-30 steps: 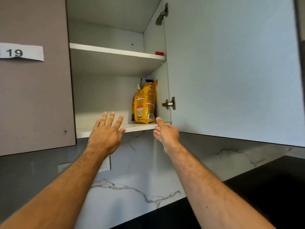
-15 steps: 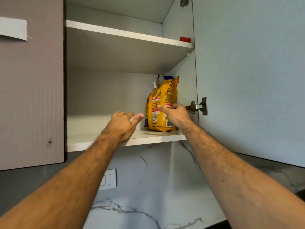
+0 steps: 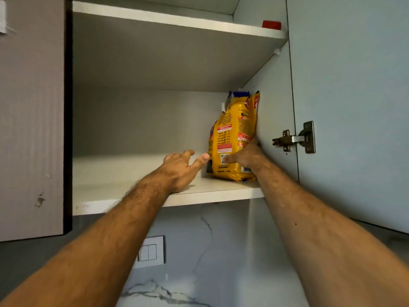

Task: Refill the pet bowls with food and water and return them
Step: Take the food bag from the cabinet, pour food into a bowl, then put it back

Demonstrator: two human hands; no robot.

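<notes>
Two hands are up inside an open wall cabinet, and the head view is the only one to go on. On the lower shelf a yellow food bag stands upright at the right end, its right side against the cabinet's side wall and its base near the front edge. Its long axis runs vertical; the top looks crumpled and folded over, so it has likely been opened, though what remains inside cannot be seen.

The right hand is on the bag: the thumb lies across the lower front face, while the other fingers go round the right side, between bag and wall, out of sight. I read that as a grasp round the bag's lower right corner. The left hand is released, fingers loosely spread, thumb tip just short of the bag's lower left edge and holding nothing; its heel is over the shelf's front edge.

So the bag lies directly ahead of both hands, the right nearer and already holding, the left a small reach to its right from closing on the other side. A two-handed lift outward over the front edge looks like the coming move.

On the upper shelf, at its right end, sits a small red thing. No bowls are in view
</notes>
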